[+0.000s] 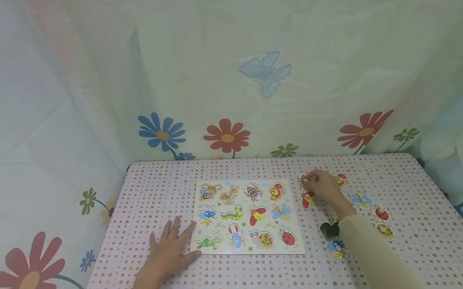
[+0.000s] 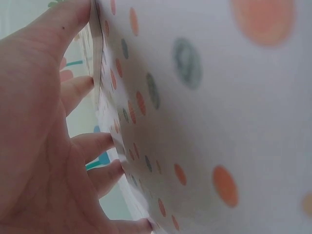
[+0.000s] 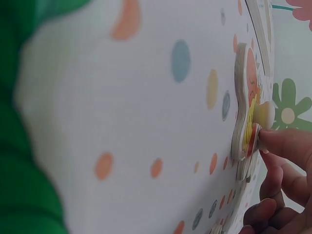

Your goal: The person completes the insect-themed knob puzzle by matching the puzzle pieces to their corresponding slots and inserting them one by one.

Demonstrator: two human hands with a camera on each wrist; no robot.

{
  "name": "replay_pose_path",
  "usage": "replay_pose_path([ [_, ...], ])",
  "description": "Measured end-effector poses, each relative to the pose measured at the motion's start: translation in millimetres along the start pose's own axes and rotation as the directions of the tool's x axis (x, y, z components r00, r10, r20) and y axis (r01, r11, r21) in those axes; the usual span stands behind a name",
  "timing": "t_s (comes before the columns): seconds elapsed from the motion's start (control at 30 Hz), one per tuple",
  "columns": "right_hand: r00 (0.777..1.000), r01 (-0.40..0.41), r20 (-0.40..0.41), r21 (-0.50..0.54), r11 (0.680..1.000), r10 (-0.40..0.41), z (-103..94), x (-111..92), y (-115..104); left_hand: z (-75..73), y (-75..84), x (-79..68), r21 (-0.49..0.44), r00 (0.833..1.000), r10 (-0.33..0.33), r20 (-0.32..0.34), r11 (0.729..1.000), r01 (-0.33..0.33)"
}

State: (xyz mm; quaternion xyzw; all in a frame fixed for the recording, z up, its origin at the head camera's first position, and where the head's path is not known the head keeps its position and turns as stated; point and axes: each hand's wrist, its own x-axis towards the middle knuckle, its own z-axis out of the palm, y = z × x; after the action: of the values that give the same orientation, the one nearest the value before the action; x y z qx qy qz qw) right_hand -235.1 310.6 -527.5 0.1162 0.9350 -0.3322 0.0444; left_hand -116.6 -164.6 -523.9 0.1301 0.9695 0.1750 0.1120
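A puzzle board (image 1: 219,214) printed with rows of cartoon insects lies in the middle of the table. My left hand (image 1: 169,254) is spread flat beside it, thumb and index finger at its left edge; the left wrist view shows those fingertips (image 2: 87,84) against the board's side. To the right of the board, my right hand (image 1: 324,187) pinches a spider puzzle piece (image 1: 301,180) between thumb and fingers, partly covering it. Just nearer lies a red-winged, yellow-bodied insect piece (image 1: 307,200), whose round knob (image 3: 264,114) stands beside my thumb in the right wrist view.
More loose pieces lie right of the board: a red-and-yellow one (image 1: 341,179), a blue-winged one (image 1: 360,200), a ladybug (image 1: 381,213), a snail-like one (image 1: 384,230) and a blue insect (image 1: 337,250). A dotted cloth (image 1: 242,281) covers the table; flowered curtains stand around it.
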Motion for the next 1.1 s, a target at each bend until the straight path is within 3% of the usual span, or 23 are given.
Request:
replay_pose_path([
  [1.1, 1.0, -0.027, -0.003, 0.037, 0.999, 0.027, -2.2, -1.2, -6.1, -1.6, -0.5, 0.0, 0.025, 1.0, 0.007, 0.002, 1.0, -0.007],
])
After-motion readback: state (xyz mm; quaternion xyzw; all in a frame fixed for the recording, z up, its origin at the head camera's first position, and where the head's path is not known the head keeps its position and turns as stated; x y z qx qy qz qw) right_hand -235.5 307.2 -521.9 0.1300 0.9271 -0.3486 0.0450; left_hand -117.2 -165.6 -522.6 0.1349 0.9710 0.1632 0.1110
